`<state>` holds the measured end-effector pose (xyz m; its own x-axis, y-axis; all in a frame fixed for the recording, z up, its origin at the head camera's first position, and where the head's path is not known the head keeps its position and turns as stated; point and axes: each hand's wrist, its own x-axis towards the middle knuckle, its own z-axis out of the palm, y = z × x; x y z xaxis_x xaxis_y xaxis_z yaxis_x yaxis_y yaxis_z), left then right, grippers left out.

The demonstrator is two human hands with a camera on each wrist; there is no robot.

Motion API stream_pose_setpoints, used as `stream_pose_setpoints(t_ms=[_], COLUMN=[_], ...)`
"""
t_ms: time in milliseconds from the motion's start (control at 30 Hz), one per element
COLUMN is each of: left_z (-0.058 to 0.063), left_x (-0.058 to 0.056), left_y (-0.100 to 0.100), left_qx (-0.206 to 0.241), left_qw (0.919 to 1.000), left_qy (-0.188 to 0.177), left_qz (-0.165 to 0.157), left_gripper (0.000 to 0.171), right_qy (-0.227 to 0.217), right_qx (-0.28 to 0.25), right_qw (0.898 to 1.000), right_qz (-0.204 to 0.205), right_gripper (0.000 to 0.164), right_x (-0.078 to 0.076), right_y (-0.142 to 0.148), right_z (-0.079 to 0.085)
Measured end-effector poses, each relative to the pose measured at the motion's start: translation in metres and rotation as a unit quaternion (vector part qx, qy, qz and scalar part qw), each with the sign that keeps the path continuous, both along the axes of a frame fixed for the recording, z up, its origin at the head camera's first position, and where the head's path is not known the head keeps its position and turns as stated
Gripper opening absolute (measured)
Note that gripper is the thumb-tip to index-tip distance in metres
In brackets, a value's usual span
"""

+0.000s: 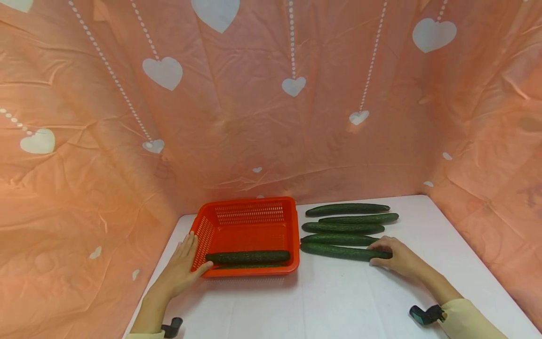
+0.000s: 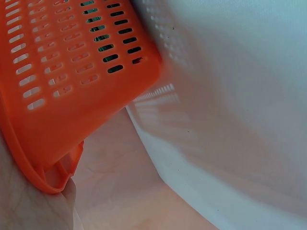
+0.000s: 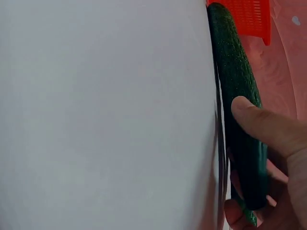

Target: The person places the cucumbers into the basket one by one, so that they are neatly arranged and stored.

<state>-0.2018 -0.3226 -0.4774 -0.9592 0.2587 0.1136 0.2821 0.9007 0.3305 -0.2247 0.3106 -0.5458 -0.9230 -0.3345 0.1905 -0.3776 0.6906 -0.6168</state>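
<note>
My right hand grips the right end of the nearest cucumber. In the right wrist view the thumb lies along the cucumber, with fingers curled beneath it. My left hand rests on the left front corner of a red plastic basket, fingers straight along the left rim and thumb over the front corner. The left wrist view shows the basket's slotted side and a bit of the hand at its rim. Inside the basket a cucumber lies along the front wall; another beneath it is mostly hidden.
Right of the basket, several more cucumbers lie roughly parallel, one behind another, on the white tabletop. Pinkish-orange cloth with white hearts hangs behind and at both sides of the table.
</note>
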Motion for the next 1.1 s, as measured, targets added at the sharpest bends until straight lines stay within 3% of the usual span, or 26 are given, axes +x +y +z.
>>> stream_pose_setpoints(t_ms=[467, 633, 1100], left_z=[0.000, 0.001, 0.000], left_x=[0.001, 0.001, -0.001], left_y=[0.001, 0.001, -0.001], left_qx=[0.002, 0.004, 0.005], left_qw=[1.0000, 1.0000, 1.0000], left_qy=[-0.003, -0.008, -0.007], left_qz=[0.000, 0.002, 0.003], left_gripper=[0.101, 0.101, 0.102], right_qy=[0.000, 0.027, 0.053], right_qx=[-0.020, -0.019, -0.048], right_qw=[1.000, 0.999, 0.996], right_qz=[-0.013, -0.015, -0.056], right_gripper=[0.027, 0.026, 0.034], right_x=[0.009, 0.012, 0.021], right_y=[-0.007, -0.003, 0.007], right_z=[0.023, 0.033, 0.066])
